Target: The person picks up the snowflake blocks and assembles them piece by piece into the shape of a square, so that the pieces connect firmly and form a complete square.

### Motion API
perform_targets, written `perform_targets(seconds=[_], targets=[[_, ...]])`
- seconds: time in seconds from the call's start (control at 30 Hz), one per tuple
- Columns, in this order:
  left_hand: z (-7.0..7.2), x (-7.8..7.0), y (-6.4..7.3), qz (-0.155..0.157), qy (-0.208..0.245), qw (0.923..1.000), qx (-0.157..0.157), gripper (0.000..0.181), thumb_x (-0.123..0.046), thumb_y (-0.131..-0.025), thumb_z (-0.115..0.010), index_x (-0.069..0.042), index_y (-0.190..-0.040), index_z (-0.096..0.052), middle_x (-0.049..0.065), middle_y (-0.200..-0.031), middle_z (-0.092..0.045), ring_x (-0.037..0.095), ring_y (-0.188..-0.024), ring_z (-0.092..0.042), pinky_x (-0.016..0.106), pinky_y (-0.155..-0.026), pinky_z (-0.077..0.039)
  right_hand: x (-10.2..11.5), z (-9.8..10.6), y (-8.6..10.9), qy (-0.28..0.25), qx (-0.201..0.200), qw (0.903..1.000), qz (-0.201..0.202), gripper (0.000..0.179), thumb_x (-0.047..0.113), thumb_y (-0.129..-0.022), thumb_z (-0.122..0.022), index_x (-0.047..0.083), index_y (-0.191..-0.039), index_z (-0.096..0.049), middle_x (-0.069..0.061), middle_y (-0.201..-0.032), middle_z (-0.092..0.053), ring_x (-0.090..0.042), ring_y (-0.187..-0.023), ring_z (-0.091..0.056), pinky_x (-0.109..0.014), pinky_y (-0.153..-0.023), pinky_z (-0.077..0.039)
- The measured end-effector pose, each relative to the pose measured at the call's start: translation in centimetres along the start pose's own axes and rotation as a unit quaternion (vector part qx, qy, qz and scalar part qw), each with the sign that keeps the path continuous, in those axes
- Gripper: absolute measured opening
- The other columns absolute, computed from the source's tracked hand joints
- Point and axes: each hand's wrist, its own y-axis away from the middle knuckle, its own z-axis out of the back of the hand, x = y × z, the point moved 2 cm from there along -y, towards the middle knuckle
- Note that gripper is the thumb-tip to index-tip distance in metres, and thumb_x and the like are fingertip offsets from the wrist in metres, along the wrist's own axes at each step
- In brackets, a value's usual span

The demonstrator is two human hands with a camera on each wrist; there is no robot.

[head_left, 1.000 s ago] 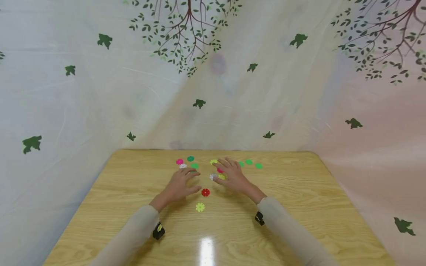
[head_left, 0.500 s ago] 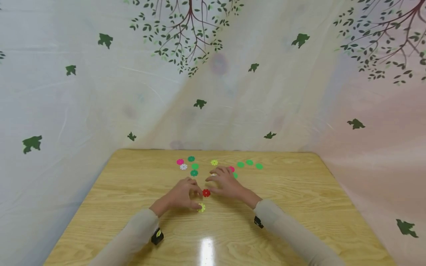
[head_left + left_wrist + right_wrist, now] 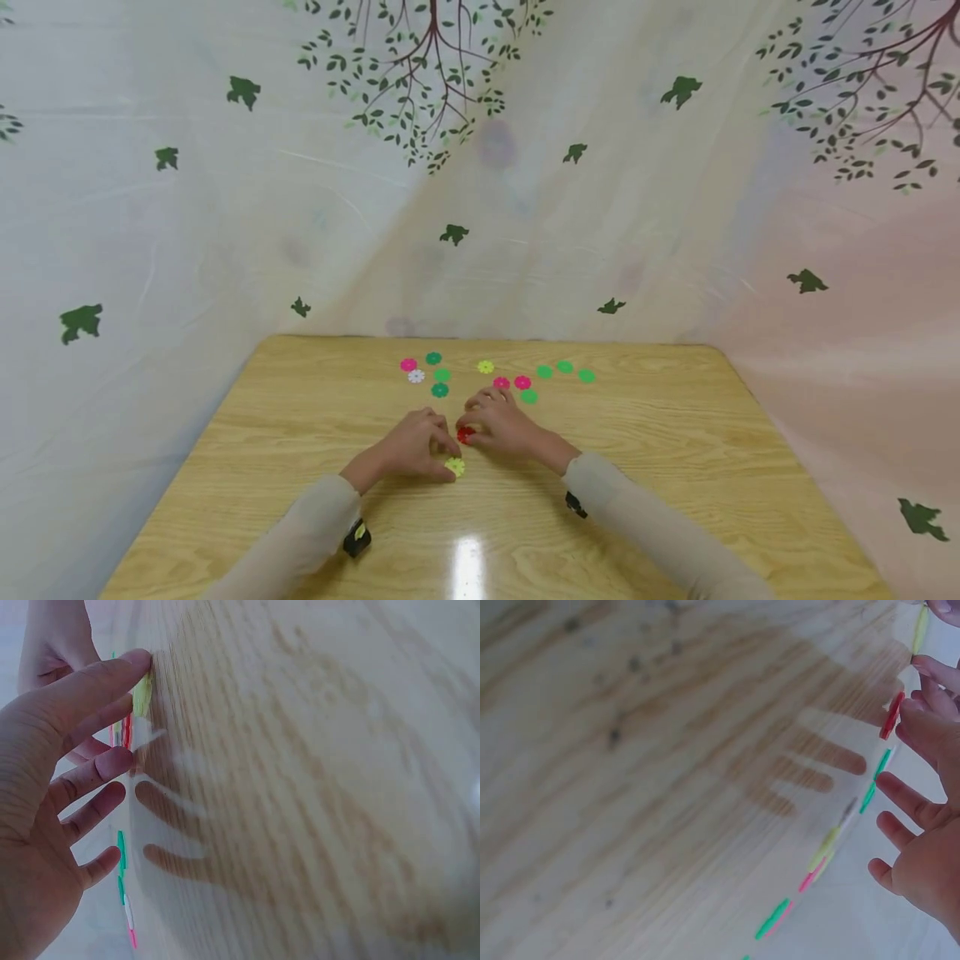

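A yellow slotted plastic disc (image 3: 455, 467), flower-shaped, lies on the table near the middle. My left hand (image 3: 405, 447) has its thumb and index finger at opposite edges of it, pinching it. Just beyond is a red slotted disc (image 3: 465, 436), partly covered by my right hand (image 3: 504, 425), whose thumb and index finger close on it. In the right wrist view the right thumb meets the red disc (image 3: 892, 715), with the other fingers spread. The left wrist view shows the yellow disc (image 3: 142, 694) past the left thumb and index finger.
Farther back on the wooden table (image 3: 637, 467) lie more discs: a white disc (image 3: 416, 377) and pink and green ones at left, a yellow disc (image 3: 486, 367), pink discs, and several green discs (image 3: 565, 367) at right. A printed curtain (image 3: 360, 250) stands behind the table.
Both hands have come nearer and closer together. The left moved from above the table to the yellow disc; the right moved left and nearer to the red disc, uncovering pink and green discs.
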Motion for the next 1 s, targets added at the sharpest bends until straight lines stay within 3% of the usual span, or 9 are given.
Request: perform_targets(seconds=[0.3, 0.5, 0.63, 0.73, 0.83, 1.0], targets=[[0.0, 0.0, 0.1, -0.001, 0.01, 0.9999, -0.001, 0.026, -0.039, -0.078, -0.088, -0.023, -0.097, -0.081, -0.005, -0.092, -0.07, 0.008, -0.087, -0.049, 0.024, -0.077, -0.039, -0.1, -0.2, -0.1, 0.006, 0.02, 0.9996, -0.021, 0.02, 0.028, -0.094, -0.074, 0.017, -0.111, -0.076, -0.006, -0.127, -0.064, -0.029, -0.126, -0.048, -0.059, -0.112, -0.034], [-0.1, 0.0, -0.1, 0.017, 0.033, 0.9993, -0.003, 0.024, -0.034, -0.079, -0.088, -0.02, -0.096, -0.078, -0.004, -0.095, -0.07, 0.012, -0.091, -0.052, 0.026, -0.08, -0.04, -0.4, 0.0, 0.0, -0.014, 0.01, 0.999, -0.042, 0.019, 0.024, -0.091, -0.078, 0.014, -0.107, -0.075, -0.005, -0.116, -0.065, -0.025, -0.113, -0.049, -0.055, -0.113, -0.034], [-0.3, 0.0, -0.4, 0.037, 0.051, 0.998, -0.004, 0.023, -0.03, -0.079, -0.088, -0.018, -0.096, -0.076, -0.003, -0.096, -0.069, 0.013, -0.091, -0.05, 0.028, -0.08, -0.04, -0.9, -0.2, 0.1, -0.023, -0.006, 0.9987, -0.045, 0.02, 0.025, -0.089, -0.08, 0.015, -0.105, -0.075, -0.001, -0.103, -0.065, -0.017, -0.096, -0.044, -0.042, -0.097, -0.038], [-0.4, 0.1, -0.9, 0.044, 0.052, 0.9977, -0.01, 0.023, -0.03, -0.079, -0.088, -0.018, -0.095, -0.075, -0.004, -0.094, -0.069, 0.011, -0.09, -0.05, 0.028, -0.079, -0.04, -1.3, -0.2, 0.3, -0.033, -0.016, 0.9983, -0.046, 0.02, 0.024, -0.086, -0.082, 0.015, -0.103, -0.074, 0.001, -0.097, -0.067, -0.015, -0.091, -0.044, -0.036, -0.087, -0.035], [-0.6, 0.3, -1.4, 0.053, 0.053, 0.9971, -0.016, 0.024, -0.029, -0.078, -0.088, -0.018, -0.094, -0.074, -0.007, -0.089, -0.069, 0.009, -0.086, -0.051, 0.026, -0.078, -0.042, -1.7, -0.1, 0.3, -0.069, -0.016, 0.996, -0.054, 0.018, 0.02, -0.086, -0.083, 0.015, -0.1, -0.073, 0.003, -0.095, -0.07, -0.013, -0.091, -0.051, -0.036, -0.089, -0.035], [-0.7, 0.6, -2.3, 0.09, 0.066, 0.9935, -0.025, 0.025, -0.022, -0.08, -0.088, -0.017, -0.095, -0.068, -0.005, -0.085, -0.068, 0.009, -0.082, -0.059, 0.027, -0.075, -0.05, -2.5, 0.2, -0.1, -0.169, -0.016, 0.9824, -0.077, 0.015, 0.004, -0.085, -0.081, 0.011, -0.095, -0.072, 0.001, -0.09, -0.073, -0.01, -0.086, -0.063, -0.029, -0.085, -0.051]])
